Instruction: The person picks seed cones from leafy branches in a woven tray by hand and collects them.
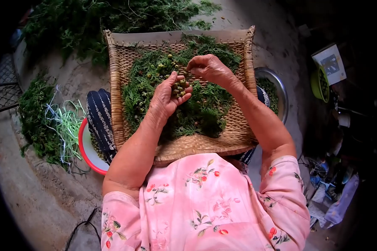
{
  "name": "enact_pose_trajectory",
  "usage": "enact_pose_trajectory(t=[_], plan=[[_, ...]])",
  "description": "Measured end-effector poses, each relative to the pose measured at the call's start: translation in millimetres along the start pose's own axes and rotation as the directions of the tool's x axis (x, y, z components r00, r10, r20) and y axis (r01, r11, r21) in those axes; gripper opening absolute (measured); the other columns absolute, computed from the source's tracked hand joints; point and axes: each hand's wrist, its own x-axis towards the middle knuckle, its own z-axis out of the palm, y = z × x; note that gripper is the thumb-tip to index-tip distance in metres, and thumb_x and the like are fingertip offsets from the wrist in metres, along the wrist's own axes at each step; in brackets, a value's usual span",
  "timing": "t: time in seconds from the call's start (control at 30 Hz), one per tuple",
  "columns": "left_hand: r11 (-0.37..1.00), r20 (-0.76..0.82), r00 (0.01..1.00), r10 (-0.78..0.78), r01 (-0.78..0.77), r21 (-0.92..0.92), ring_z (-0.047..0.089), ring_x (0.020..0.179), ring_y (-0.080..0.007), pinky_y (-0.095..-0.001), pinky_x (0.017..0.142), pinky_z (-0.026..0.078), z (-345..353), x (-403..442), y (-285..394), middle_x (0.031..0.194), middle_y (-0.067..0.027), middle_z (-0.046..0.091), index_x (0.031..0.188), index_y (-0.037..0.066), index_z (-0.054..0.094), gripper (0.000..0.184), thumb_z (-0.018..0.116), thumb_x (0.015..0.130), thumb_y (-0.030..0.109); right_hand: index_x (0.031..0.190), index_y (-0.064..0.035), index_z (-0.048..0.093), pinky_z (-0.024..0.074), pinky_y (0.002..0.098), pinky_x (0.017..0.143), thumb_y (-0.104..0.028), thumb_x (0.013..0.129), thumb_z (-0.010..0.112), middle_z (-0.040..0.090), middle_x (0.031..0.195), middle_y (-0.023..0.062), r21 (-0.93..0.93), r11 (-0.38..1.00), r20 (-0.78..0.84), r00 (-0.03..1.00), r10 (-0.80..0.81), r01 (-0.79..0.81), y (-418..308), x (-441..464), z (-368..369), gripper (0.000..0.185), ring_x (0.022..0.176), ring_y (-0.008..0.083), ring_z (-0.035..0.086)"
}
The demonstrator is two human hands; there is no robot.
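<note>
A woven wicker tray [241, 121] lies across my lap, with green conifer sprigs [142, 98] spread over it. My left hand [168, 95] is cupped palm up above the sprigs, its fingers curled around several small green-brown cones [179, 89]. Just to the right and slightly higher, my right hand [209, 68] is held with thumb and fingertips pinched together. Whatever sits between those fingertips, if anything, is too small to make out. The two hands are close but apart.
More cut branches [83, 21] are heaped beyond the tray. A red-rimmed basin [83, 144] stands at left beside green and white plastic strings [69, 129]. At right are a metal basin [284, 96] with green pieces, a green bowl [315, 85] and scattered plastic bags [341, 205].
</note>
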Motion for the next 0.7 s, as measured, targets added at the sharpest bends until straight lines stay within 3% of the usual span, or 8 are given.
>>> enact_pose_trajectory(t=[0.03,0.07,0.1,0.23,0.47,0.6,0.67,0.7], plan=[[1.000,0.000,1.000,-0.009,0.009,0.006,0.062,0.073,-0.0196,-0.0295,0.056,0.056,-0.5,0.3,0.1,0.087,-0.0113,0.060,0.104,0.003,0.054,0.038,0.052,0.089,0.037,0.091,-0.0031,0.062,0.0485,0.0266,0.059,-0.007,0.079,0.063,0.062,0.076,0.0045,-0.283,0.946,-0.065,0.980,-0.186,0.161,11.2,9.7,2.8,0.012,0.066,0.0131,0.058],[1.000,0.001,1.000,-0.017,0.017,0.012,0.062,0.072,-0.0195,-0.0295,0.055,0.056,-0.1,0.3,0.5,0.087,-0.0112,0.060,0.104,0.003,0.054,0.038,0.053,0.088,0.037,0.091,-0.0035,0.062,0.0493,0.0290,0.061,-0.004,0.077,0.063,0.062,0.077,0.0063,-0.550,0.788,-0.075,0.923,-0.377,0.277,21.8,17.7,4.7,0.014,0.069,0.0166,0.060],[1.000,-0.019,1.000,-0.024,0.024,0.020,0.062,0.070,-0.0191,-0.0289,0.053,0.055,1.8,-1.3,1.3,0.086,-0.0102,0.060,0.104,0.003,0.054,0.038,0.054,0.088,0.037,0.091,-0.0044,0.063,0.0495,0.0327,0.066,-0.003,0.074,0.062,0.060,0.081,0.0095,-0.651,0.724,-0.070,0.932,-0.355,0.227,19.0,20.8,8.5,0.017,0.077,0.0239,0.060],[1.000,-0.027,0.999,-0.018,0.017,-0.018,0.062,0.068,-0.0185,-0.0274,0.052,0.055,0.4,1.3,-0.2,0.083,-0.0084,0.059,0.102,0.004,0.054,0.036,0.054,0.088,0.038,0.087,-0.0039,0.057,0.0486,0.0394,0.073,-0.010,0.079,0.053,0.053,0.092,0.0141,-0.842,0.512,0.051,0.971,-0.235,0.168,13.0,27.4,23.6,0.011,0.086,0.0313,0.058],[0.999,-0.030,0.999,0.013,-0.015,-0.052,0.062,0.071,-0.0189,-0.0294,0.055,0.055,-2.1,1.8,0.0,0.084,-0.0088,0.060,0.102,0.004,0.054,0.035,0.053,0.089,0.037,0.087,-0.0033,0.058,0.0486,0.0408,0.073,-0.011,0.079,0.052,0.055,0.091,0.0162,-0.853,0.521,-0.073,0.977,-0.199,0.043,22.1,21.8,32.0,0.013,0.084,0.0322,0.059],[0.998,-0.051,0.998,0.030,-0.033,-0.056,0.062,0.071,-0.0197,-0.0301,0.056,0.055,-2.2,3.7,-2.6,0.085,-0.0096,0.060,0.101,0.004,0.054,0.036,0.053,0.089,0.037,0.089,-0.0035,0.059,0.0476,0.0415,0.072,-0.013,0.078,0.055,0.056,0.092,0.0164,-0.761,0.649,-0.175,0.961,-0.212,0.005,4.9,7.0,25.1,0.015,0.083,0.0337,0.058],[0.998,-0.015,1.000,0.019,-0.019,-0.055,0.061,0.072,-0.0194,-0.0305,0.056,0.055,-0.1,3.7,-2.0,0.086,-0.0079,0.059,0.102,0.006,0.054,0.034,0.052,0.089,0.037,0.085,-0.0031,0.056,0.0471,0.0382,0.066,-0.014,0.076,0.062,0.054,0.080,0.0114,-0.648,0.729,-0.131,0.911,-0.390,0.219,-3.8,0.9,28.2,0.016,0.078,0.0290,0.056],[0.997,-0.087,0.996,0.026,-0.032,-0.067,0.060,0.073,-0.0190,-0.0306,0.055,0.055,6.8,-1.3,-1.6,0.085,-0.0068,0.058,0.101,0.008,0.054,0.032,0.052,0.089,0.038,0.085,-0.0026,0.057,0.0474,0.0370,0.066,-0.015,0.075,0.064,0.054,0.078,0.0106,-0.614,0.724,-0.089,0.883,-0.460,0.315,-15.3,-5.4,31.8,0.017,0.077,0.0276,0.056]])
